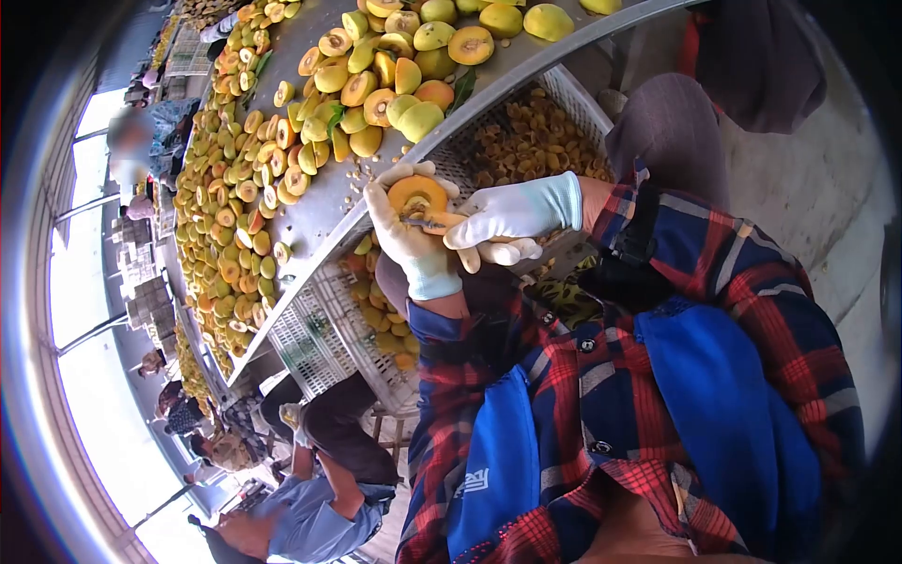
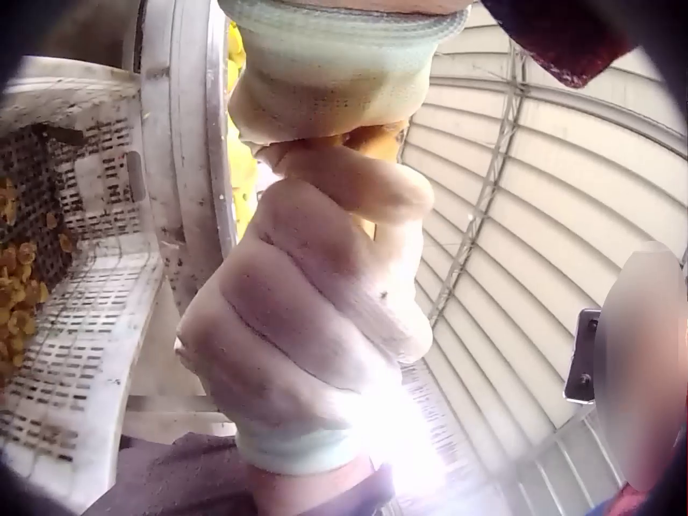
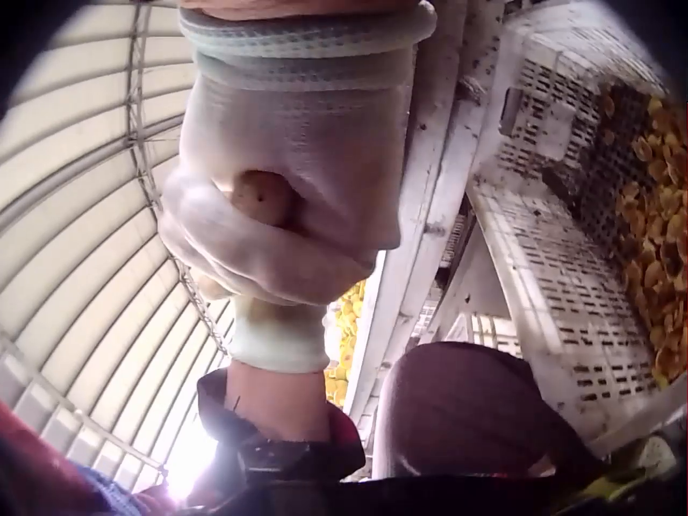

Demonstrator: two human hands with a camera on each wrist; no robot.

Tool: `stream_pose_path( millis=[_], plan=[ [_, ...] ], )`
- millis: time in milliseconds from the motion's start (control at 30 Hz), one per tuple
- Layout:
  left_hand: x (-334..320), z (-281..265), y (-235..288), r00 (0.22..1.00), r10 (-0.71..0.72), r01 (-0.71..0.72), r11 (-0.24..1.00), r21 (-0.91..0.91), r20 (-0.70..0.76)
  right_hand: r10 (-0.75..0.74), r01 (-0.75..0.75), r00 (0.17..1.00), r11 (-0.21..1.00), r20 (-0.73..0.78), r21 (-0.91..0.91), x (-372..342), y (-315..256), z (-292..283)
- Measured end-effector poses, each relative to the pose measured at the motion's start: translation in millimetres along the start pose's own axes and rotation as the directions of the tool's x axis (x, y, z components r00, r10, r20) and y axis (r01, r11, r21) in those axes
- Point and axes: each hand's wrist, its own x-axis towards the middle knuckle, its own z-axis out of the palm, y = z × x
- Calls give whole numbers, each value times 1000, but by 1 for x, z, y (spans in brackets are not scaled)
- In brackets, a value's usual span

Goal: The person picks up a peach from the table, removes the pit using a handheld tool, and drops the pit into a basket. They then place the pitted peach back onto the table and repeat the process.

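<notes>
In the head view, my gloved left hand [image 1: 409,235] holds a halved peach [image 1: 430,192], orange flesh facing up. My gloved right hand [image 1: 512,214] grips a small knife; its metal blade [image 1: 414,222] lies against the cut face. The knife's rounded handle end [image 3: 263,198] pokes out of the right fist in the right wrist view. Both hands meet close together just off the metal table's edge. In the left wrist view the left hand [image 2: 296,290] is curled, its back hiding most of the fruit.
Many halved peaches [image 1: 376,80] cover the metal table [image 1: 315,211]. A white crate [image 1: 587,103] of brown-orange scraps stands under its edge on the right; another crate [image 1: 324,324] with peaches is on the left. A seated person [image 1: 319,512] works close by on the left.
</notes>
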Motion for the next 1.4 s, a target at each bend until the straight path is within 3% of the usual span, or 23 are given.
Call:
stream_pose_path(
  millis=[33,67,133,167,233,367,433,467,533,600,667,700,733,800,867,1000,1067,1133,1233,1300,1333,1400],
  plan=[
    [-1,0,0,998,62,-61,995,81,-10,4,-14,997,992,81,127,-2,0,-1],
    [-2,0,-1,998,68,-67,995,74,-14,10,-20,996,993,83,119,-3,1,-1],
    [-3,2,0,995,95,-92,993,79,-33,-21,-48,982,935,190,352,-2,3,-1],
    [-3,2,0,994,100,-97,993,73,-33,-17,-50,982,937,188,346,-1,4,0],
    [-5,0,1,999,15,-14,1000,11,-36,-5,2,1000,987,22,159,-2,3,6],
    [-4,-4,-1,996,-86,86,991,-106,5,11,-1,995,995,-100,95,-5,6,14],
    [3,-5,-1,957,-289,272,928,-256,-33,-56,54,986,998,-155,-19,-8,9,23],
    [6,-4,-1,958,-284,266,929,-258,-35,-130,104,971,985,-199,-134,-10,11,27],
    [10,-3,0,977,-178,141,954,-266,-121,-71,39,967,990,-246,-133,-10,21,30],
    [11,-18,8,983,-175,161,964,-212,-50,-113,137,919,990,-378,36,-7,24,29],
    [8,-27,17,993,-39,46,997,58,-109,13,156,836,953,-548,261,-3,21,21],
    [6,-38,24,988,-7,27,992,120,-157,118,195,837,848,-534,492,-1,24,13],
    [3,-51,26,923,384,-199,541,817,-30,214,228,844,686,-492,690,0,29,4],
    [11,-94,48,847,529,-166,335,927,-40,209,234,857,656,-470,718,-3,30,1],
    [19,-137,67,876,475,74,44,996,-86,103,255,856,768,-506,587,-10,19,15],
    [49,-160,66,875,476,148,-97,984,-85,21,280,871,799,-491,532,-7,20,17],
    [83,-174,47,921,390,-41,121,992,-9,29,286,869,786,-494,548,-6,18,16],
    [109,-139,35,891,418,-164,-61,985,175,-28,332,870,771,-491,543,-6,17,16],
    [150,-118,17,922,371,-120,2,993,111,-1,313,864,784,-504,536,-6,11,17],
    [168,-114,12,977,212,37,-192,981,5,-9,318,872,771,-490,552,-5,11,15],
    [173,-116,11,978,209,29,-192,981,12,-18,321,881,756,-472,570,-5,9,15],
    [179,-123,11,965,258,-23,-67,998,39,11,323,875,730,-484,602,-5,9,11]
  ],
)
